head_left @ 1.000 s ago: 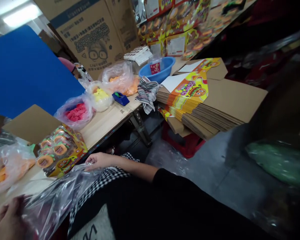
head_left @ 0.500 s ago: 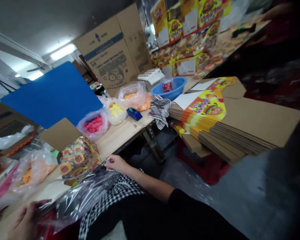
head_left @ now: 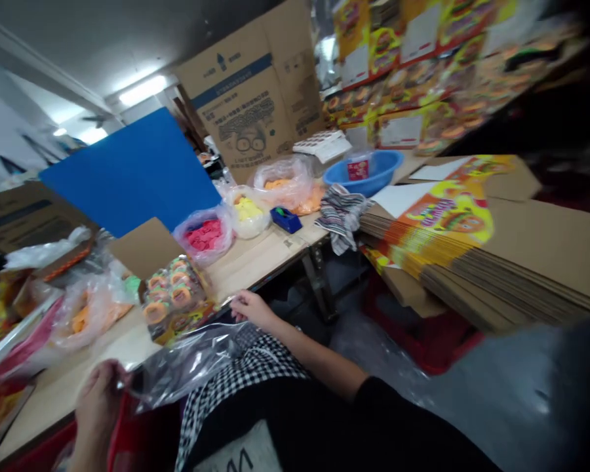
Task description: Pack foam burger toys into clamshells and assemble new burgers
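Observation:
A clear plastic bag is stretched between my two hands, over my lap and along the table's front edge. My left hand pinches its left end, slightly blurred. My right hand has its fingers closed on the opposite end, near the table edge. Just behind the bag stands a cardboard display box of burger-shaped candies in rows, its brown lid flap raised. The box lies between my hands, with neither hand touching it.
Bags of pink pieces, yellow pieces and orange pieces line the table. Beyond are a blue tape dispenser, a striped cloth and a blue basin. Flattened printed cartons are stacked at right on a red stool.
My view has turned left, so the scene sits further right. My left hand has risen and come closer to the box, and the bag is still held between both hands.

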The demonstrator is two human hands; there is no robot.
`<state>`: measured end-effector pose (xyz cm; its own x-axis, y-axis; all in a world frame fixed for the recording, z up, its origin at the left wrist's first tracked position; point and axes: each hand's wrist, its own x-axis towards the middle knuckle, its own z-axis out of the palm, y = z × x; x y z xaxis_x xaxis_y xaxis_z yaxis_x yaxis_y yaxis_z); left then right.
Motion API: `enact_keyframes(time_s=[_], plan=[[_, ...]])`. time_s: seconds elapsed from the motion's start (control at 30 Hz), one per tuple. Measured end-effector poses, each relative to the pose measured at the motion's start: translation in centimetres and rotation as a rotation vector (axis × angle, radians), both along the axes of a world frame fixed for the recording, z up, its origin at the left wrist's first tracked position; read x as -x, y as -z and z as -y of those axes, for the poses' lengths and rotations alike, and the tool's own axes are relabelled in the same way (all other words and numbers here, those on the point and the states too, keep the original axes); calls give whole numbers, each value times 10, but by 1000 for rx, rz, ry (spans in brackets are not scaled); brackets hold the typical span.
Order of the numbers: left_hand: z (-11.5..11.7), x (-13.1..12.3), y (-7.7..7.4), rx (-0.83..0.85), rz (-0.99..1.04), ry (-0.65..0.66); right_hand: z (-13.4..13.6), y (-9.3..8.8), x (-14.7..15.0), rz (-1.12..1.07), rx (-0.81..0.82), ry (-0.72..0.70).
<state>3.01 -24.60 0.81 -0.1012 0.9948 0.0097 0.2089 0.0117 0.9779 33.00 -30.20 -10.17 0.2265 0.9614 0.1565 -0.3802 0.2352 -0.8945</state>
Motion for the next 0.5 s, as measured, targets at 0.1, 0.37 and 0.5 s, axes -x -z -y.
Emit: enact_keyframes(time_s=[0.1, 0.37, 0.5], plan=[[-5, 12, 15, 27, 157, 124, -9, -1, -2, 16, 4, 32], [1, 44, 78, 130, 176, 342, -31, 8, -8, 90, 71, 116], [-12, 48, 84, -24, 216, 175, -41, 17, -3, 152, 101, 119]])
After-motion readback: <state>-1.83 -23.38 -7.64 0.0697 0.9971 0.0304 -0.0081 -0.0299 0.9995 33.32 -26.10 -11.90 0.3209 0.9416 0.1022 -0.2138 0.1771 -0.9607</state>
